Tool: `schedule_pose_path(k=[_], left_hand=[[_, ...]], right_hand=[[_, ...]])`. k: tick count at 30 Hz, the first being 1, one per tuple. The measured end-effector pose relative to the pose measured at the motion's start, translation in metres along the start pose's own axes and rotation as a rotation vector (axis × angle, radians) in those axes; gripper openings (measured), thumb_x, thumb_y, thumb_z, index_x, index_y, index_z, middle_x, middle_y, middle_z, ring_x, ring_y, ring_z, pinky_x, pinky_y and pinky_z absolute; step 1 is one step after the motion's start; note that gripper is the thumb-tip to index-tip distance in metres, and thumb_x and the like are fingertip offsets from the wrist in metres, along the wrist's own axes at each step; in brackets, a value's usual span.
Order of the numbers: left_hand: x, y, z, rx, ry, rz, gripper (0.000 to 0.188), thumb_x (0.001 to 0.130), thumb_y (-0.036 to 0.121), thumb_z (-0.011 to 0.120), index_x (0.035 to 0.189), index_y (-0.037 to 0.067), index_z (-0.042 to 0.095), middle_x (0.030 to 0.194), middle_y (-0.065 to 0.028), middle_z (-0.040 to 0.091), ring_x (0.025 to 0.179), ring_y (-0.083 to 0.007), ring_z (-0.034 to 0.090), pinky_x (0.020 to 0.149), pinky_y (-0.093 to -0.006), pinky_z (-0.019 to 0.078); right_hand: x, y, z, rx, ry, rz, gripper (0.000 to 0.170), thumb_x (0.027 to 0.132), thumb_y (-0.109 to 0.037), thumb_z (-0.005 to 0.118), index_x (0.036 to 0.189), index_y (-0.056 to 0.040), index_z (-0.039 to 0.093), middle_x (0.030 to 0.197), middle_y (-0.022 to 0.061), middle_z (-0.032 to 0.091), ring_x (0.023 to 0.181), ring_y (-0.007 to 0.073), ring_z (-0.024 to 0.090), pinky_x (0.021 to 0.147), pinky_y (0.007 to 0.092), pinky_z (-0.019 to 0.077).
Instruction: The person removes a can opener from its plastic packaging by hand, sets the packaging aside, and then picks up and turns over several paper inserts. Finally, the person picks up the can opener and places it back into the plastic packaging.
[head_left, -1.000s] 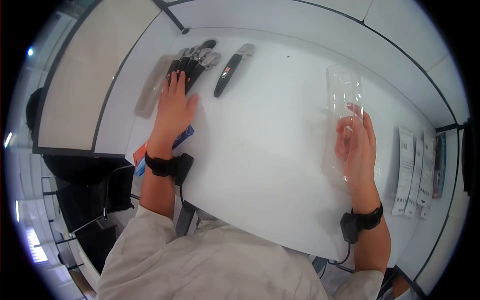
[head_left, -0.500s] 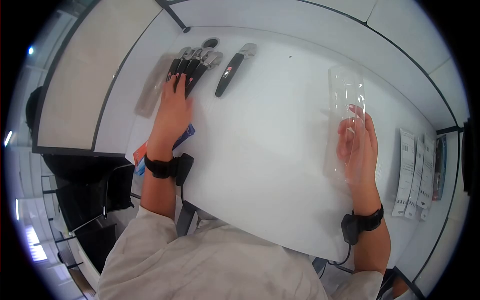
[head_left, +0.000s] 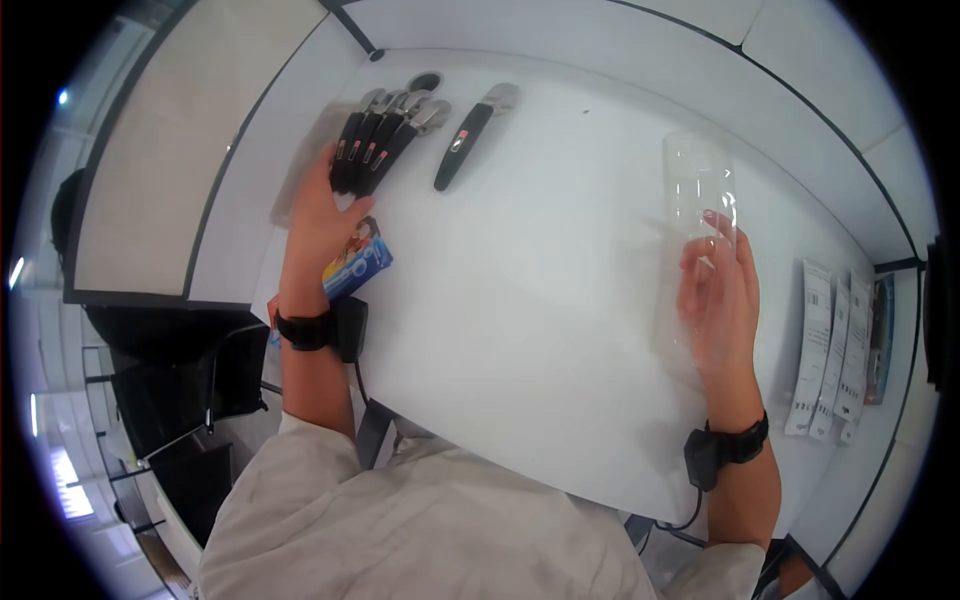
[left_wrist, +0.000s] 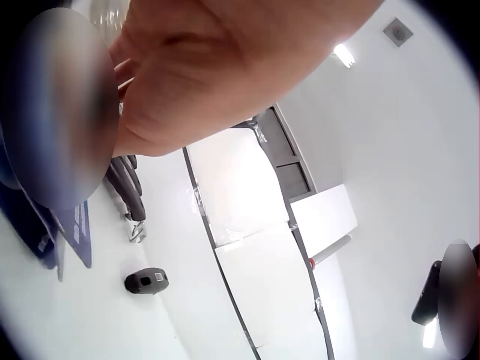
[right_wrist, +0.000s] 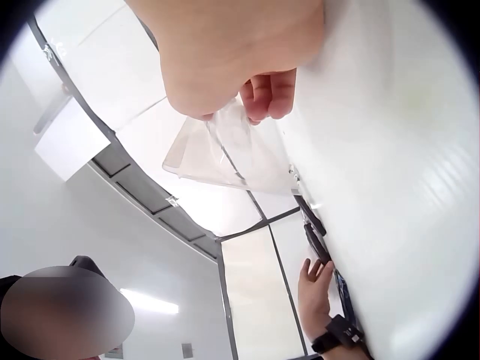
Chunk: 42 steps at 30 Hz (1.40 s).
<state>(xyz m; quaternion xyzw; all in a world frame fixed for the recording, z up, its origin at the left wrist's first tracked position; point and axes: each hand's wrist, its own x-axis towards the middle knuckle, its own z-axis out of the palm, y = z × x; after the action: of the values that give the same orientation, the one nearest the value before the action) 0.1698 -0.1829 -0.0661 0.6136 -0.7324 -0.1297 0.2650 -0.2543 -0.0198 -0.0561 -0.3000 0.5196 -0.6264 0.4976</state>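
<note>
Several black-handled tools with silver heads [head_left: 372, 150] lie side by side at the back left of the white table. My left hand [head_left: 325, 220] lies at their near left side, fingers along the outermost handle and thumb spread close to the handle ends. One more such tool [head_left: 465, 148] lies apart to the right. On the right, my right hand [head_left: 722, 310] holds a long clear plastic tray [head_left: 690, 165], its fingers curled and seen through the plastic. In the right wrist view the tray [right_wrist: 217, 161] extends beyond the curled fingers.
A translucent tray [head_left: 295, 190] lies left of the tools, against the side wall. Blue and colourful packets [head_left: 360, 265] lie by the left wrist. Behind the tools is a round dark-rimmed ring [head_left: 425, 82]. White printed packages [head_left: 825, 350] line the right side.
My left hand has slid off the top of the handles to their left side, uncovering them and more of the colourful packet. The right hand still holds the tray in nearly the same place.
</note>
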Motion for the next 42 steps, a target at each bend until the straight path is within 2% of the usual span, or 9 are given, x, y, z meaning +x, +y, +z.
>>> schedule_pose_path(k=[3, 9, 12, 18, 19, 22, 25, 38, 42], left_hand=[[-0.001, 0.005, 0.0, -0.124, -0.015, -0.043, 0.088, 0.077, 0.005, 0.08, 0.154, 0.003, 0.04, 0.151, -0.0225, 0.05, 0.142, -0.0361, 0.048, 0.119, -0.0467, 0.0376], [-0.002, 0.006, -0.009, -0.018, -0.05, -0.007, 0.078, 0.076, 0.003, 0.078, 0.149, 0.009, 0.05, 0.144, -0.0183, 0.057, 0.137, -0.0332, 0.052, 0.113, -0.0446, 0.0428], [-0.005, 0.002, -0.015, -0.003, -0.039, 0.008, 0.069, 0.076, 0.003, 0.075, 0.142, 0.008, 0.055, 0.133, -0.0157, 0.063, 0.118, -0.0315, 0.061, 0.099, -0.0395, 0.0505], [0.005, -0.015, -0.007, 0.083, 0.045, -0.052, 0.062, 0.08, -0.004, 0.068, 0.14, 0.008, 0.057, 0.118, -0.0147, 0.07, 0.106, -0.0309, 0.067, 0.088, -0.0408, 0.0561], [0.006, -0.01, -0.007, 0.094, 0.049, -0.047, 0.058, 0.08, -0.003, 0.07, 0.136, 0.006, 0.06, 0.115, -0.0148, 0.072, 0.104, -0.0309, 0.068, 0.087, -0.0419, 0.0564], [0.009, -0.01, -0.004, 0.191, 0.12, -0.026, 0.049, 0.081, 0.002, 0.072, 0.129, 0.004, 0.066, 0.109, -0.0151, 0.074, 0.096, -0.0318, 0.07, 0.085, -0.0407, 0.0565], [0.011, -0.01, -0.003, 0.183, 0.12, -0.035, 0.045, 0.081, 0.003, 0.073, 0.125, 0.003, 0.068, 0.107, -0.0146, 0.075, 0.094, -0.0316, 0.07, 0.084, -0.0406, 0.0564], [0.011, -0.013, -0.002, 0.26, 0.125, -0.06, 0.046, 0.082, 0.002, 0.068, 0.128, 0.01, 0.07, 0.109, -0.0096, 0.076, 0.096, -0.0295, 0.07, 0.086, -0.041, 0.0558], [0.009, -0.008, -0.006, 0.216, 0.085, -0.077, 0.051, 0.081, 0.002, 0.07, 0.131, 0.008, 0.067, 0.116, -0.0125, 0.074, 0.1, -0.0294, 0.07, 0.088, -0.0401, 0.0562]], right_hand=[[0.0, 0.003, -0.001, 0.018, -0.014, -0.025, 0.035, 0.109, -0.025, 0.051, 0.136, -0.0039, 0.051, 0.087, 0.0071, 0.06, 0.052, 0.0068, 0.044, 0.048, 0.0235, 0.0358], [0.0, 0.002, 0.0, 0.023, -0.017, -0.012, 0.036, 0.109, -0.026, 0.05, 0.137, -0.0038, 0.05, 0.088, 0.007, 0.061, 0.053, 0.0069, 0.044, 0.049, 0.0236, 0.0355], [0.0, 0.003, -0.002, 0.036, -0.026, -0.017, 0.035, 0.109, -0.025, 0.05, 0.137, -0.0034, 0.05, 0.088, 0.0069, 0.061, 0.053, 0.0072, 0.044, 0.049, 0.0238, 0.0352], [-0.001, -0.002, 0.005, 0.013, 0.04, 0.028, 0.035, 0.109, -0.024, 0.049, 0.136, -0.0027, 0.051, 0.086, 0.007, 0.06, 0.052, 0.007, 0.042, 0.049, 0.0242, 0.0349], [-0.001, 0.002, 0.004, -0.063, 0.023, 0.002, 0.041, 0.11, -0.034, 0.048, 0.139, -0.0051, 0.051, 0.086, -0.0001, 0.057, 0.057, 0.0034, 0.042, 0.048, 0.0186, 0.0304], [0.001, 0.001, 0.003, 0.04, 0.016, 0.002, 0.036, 0.11, -0.026, 0.048, 0.136, -0.0022, 0.051, 0.085, 0.0075, 0.059, 0.051, 0.0069, 0.043, 0.048, 0.0242, 0.0347], [0.0, 0.0, 0.005, 0.039, 0.019, 0.007, 0.035, 0.11, -0.026, 0.048, 0.136, -0.0029, 0.051, 0.086, 0.0075, 0.059, 0.051, 0.0072, 0.043, 0.048, 0.0243, 0.0349], [0.001, 0.003, 0.003, 0.026, 0.001, -0.005, 0.036, 0.11, -0.027, 0.049, 0.137, -0.0037, 0.051, 0.086, 0.0068, 0.059, 0.051, 0.0066, 0.043, 0.047, 0.0238, 0.0344], [0.0, 0.001, 0.004, 0.021, 0.014, 0.0, 0.036, 0.11, -0.026, 0.049, 0.137, -0.0034, 0.051, 0.086, 0.0072, 0.059, 0.051, 0.0069, 0.043, 0.048, 0.024, 0.0347]])
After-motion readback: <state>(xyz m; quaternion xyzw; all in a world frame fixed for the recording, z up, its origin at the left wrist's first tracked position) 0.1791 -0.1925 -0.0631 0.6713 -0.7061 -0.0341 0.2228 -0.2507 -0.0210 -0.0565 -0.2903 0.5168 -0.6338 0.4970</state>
